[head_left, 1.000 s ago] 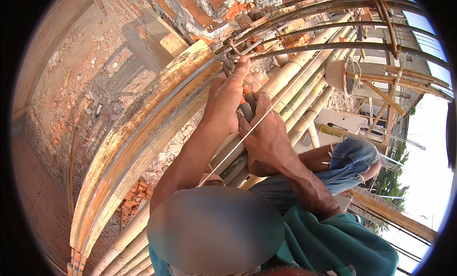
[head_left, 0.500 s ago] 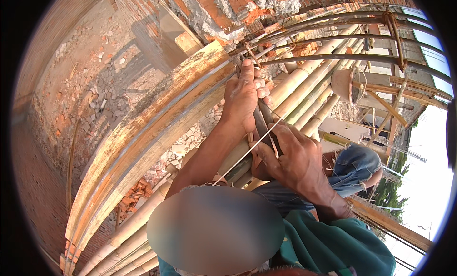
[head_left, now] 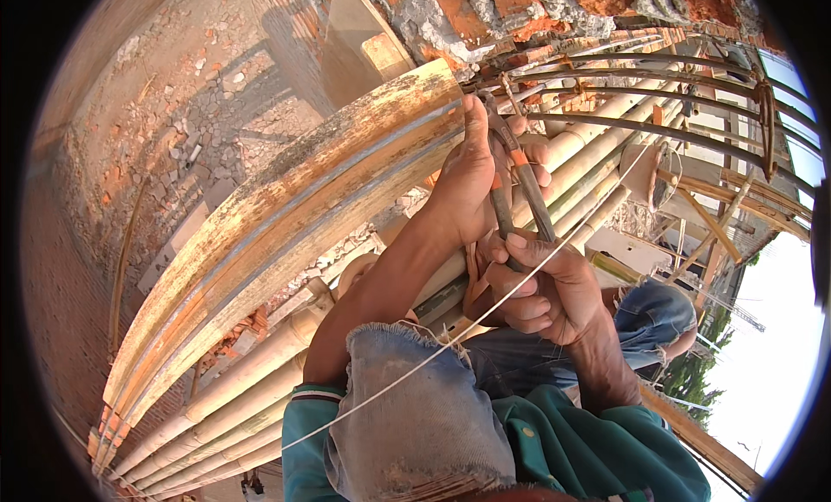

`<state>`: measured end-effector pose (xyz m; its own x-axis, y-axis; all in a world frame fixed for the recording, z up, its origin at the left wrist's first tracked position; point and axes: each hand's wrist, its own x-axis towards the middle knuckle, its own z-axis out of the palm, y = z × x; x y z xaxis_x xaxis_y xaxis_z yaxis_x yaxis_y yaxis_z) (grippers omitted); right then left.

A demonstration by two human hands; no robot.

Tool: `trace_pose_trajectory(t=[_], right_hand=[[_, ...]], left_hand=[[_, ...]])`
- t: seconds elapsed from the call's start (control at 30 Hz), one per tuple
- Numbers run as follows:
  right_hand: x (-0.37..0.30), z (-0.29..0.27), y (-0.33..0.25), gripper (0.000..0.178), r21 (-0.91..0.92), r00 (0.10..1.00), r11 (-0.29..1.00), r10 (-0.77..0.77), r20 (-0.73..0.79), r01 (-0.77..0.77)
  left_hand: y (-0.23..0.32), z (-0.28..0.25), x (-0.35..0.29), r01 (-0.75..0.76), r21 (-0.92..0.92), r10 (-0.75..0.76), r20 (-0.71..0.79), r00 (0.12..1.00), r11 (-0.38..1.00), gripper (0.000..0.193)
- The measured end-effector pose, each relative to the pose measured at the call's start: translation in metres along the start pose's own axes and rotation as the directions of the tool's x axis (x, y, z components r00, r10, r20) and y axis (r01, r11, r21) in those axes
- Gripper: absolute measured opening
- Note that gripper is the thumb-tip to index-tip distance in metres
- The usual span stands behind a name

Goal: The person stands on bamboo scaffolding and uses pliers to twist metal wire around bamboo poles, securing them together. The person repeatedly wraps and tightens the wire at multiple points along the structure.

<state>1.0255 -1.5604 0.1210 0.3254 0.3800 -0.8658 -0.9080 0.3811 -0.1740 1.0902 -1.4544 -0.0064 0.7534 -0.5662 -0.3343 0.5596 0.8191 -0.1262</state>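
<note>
With right hand (head_left: 554, 296) near four o'clock, wrapped around pincers (head_left: 523, 177) at two, handles wider apart than half a second ago: apparently loosened for regripping. With left hand (head_left: 472, 192) past one, curled behind; cannot tell whether pinching anything. Farther, seeing steel bars (head_left: 684, 135) toward two, then a bucket (head_left: 639, 169) past two; unable to see inside.

left hand (head_left: 467, 186): farther out, thumb (head_left: 476, 123) extended | right hand (head_left: 561, 290): nearer, fingers (head_left: 525, 308) curled

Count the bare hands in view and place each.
2: the left hand, partly behind the pincers; the right hand, holding them lower down by the handles. No others show.
</note>
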Motion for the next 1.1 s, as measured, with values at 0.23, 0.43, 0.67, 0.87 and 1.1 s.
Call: trace_pose_trajectory(t=[0.23, 0.43, 0.67, 0.87, 1.1], right_hand=[[-0.014, 0.024, -0.026, 0.031, 0.001, 0.999, 0.999, 0.044, 0.007, -0.044], [-0.009, 0.024, -0.004, 0.036, -0.654, 0.918, 0.753, -0.302, -0.257, 0.065], [0.020, 0.015, 0.028, 0.051, -0.729, 0.846, 0.675, -0.448, -0.289, 0.108], [0.026, 0.010, 0.040, 0.040, -0.667, 0.791, 0.727, -0.501, -0.351, 0.164], [0.010, 0.015, 0.021, 0.035, -0.155, 0.919, 0.944, -0.321, -0.229, 0.291]], left_hand=[[0.048, 0.024, -0.095, -0.058, 0.985, 0.223, 0.021, 0.975, 0.162, 0.044], [0.078, 0.007, -0.084, 0.223, 0.763, 0.636, 0.297, 0.712, -0.606, 0.024], [0.082, -0.009, -0.072, 0.174, 0.758, 0.587, 0.316, 0.746, -0.628, 0.029], [0.082, -0.011, -0.067, 0.121, 0.745, 0.583, 0.397, 0.709, -0.655, 0.028], [0.080, -0.008, -0.070, 0.147, 0.784, 0.600, 0.325, 0.731, -0.603, 0.028]])
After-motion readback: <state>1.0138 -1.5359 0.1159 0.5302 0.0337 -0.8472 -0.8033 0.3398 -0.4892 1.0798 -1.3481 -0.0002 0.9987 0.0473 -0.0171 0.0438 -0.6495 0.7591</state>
